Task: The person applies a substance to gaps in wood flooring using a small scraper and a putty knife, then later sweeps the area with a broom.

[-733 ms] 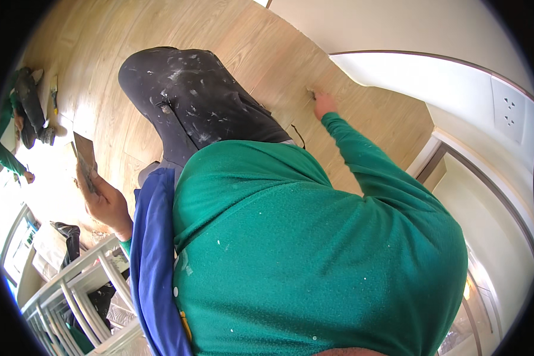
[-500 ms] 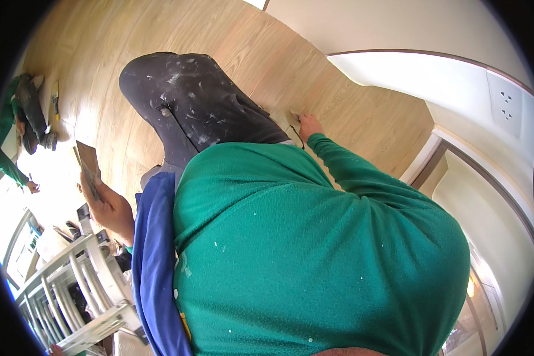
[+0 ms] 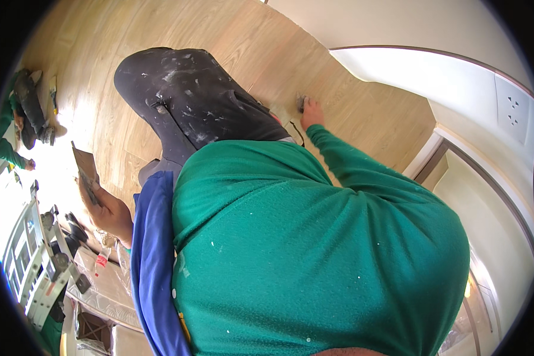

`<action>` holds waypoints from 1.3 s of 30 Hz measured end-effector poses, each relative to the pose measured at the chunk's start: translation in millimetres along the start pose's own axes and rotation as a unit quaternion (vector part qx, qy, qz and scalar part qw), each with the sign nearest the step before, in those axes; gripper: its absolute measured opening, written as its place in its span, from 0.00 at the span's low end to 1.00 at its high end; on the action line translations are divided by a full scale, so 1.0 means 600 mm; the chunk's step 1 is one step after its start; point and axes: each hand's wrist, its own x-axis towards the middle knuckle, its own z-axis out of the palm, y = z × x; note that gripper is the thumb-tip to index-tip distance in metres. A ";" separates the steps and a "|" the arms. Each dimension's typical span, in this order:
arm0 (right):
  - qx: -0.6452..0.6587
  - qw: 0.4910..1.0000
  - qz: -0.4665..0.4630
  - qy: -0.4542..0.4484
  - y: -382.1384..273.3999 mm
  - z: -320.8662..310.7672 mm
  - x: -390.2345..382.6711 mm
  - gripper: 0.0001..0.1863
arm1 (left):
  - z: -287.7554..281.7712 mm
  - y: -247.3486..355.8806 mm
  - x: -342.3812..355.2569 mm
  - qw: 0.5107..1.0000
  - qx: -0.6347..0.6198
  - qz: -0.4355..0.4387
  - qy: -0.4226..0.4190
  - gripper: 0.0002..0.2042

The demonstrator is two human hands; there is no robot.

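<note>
In the left hand (image 3: pixel 108 212), a brown plate (image 3: pixel 86 162) is shown; right of this grip, white-flecked black trousers (image 3: pixel 181 89) and wood-grained tan floor (image 3: pixel 371 121).

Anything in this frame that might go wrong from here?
Two possible risks. The thin flat tool in the left hand sticks up on the side where the metal ladder stands, so a careless swing could knock the two together. The right hand has a small dark thing at the wood-patterned floor; if its edge is hard, which I can't tell, it might scratch the surface.
</note>
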 end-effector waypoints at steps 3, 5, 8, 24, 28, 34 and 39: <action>0.012 0.999 -0.030 0.009 -0.026 0.041 -0.037 0.21 | -0.002 0.015 0.005 1.000 0.007 -0.007 -0.013 0.16; 0.018 0.998 -0.038 -0.051 -0.026 0.043 -0.051 0.19 | -0.003 0.016 0.006 1.000 0.000 0.002 -0.013 0.16; 0.047 0.989 -0.012 -0.143 -0.004 -0.001 -0.018 0.16 | 0.001 -0.009 0.012 0.999 -0.023 0.033 0.021 0.16; 0.037 0.999 -0.001 -0.036 0.008 0.014 0.006 0.14 | -0.006 0.017 0.000 1.000 -0.014 -0.020 -0.006 0.16; 0.042 0.990 -0.062 -0.123 -0.062 0.000 -0.032 0.19 | -0.015 0.023 -0.020 0.995 -0.069 -0.051 0.045 0.17; 0.300 0.948 0.071 -0.082 -0.036 -0.135 0.133 0.21 | 0.017 0.099 -0.006 0.940 -0.284 -0.173 0.080 0.17; 0.525 0.821 -0.222 0.043 -0.309 -0.450 0.194 0.17 | 0.038 0.096 -0.019 0.507 -0.766 -0.396 0.011 0.15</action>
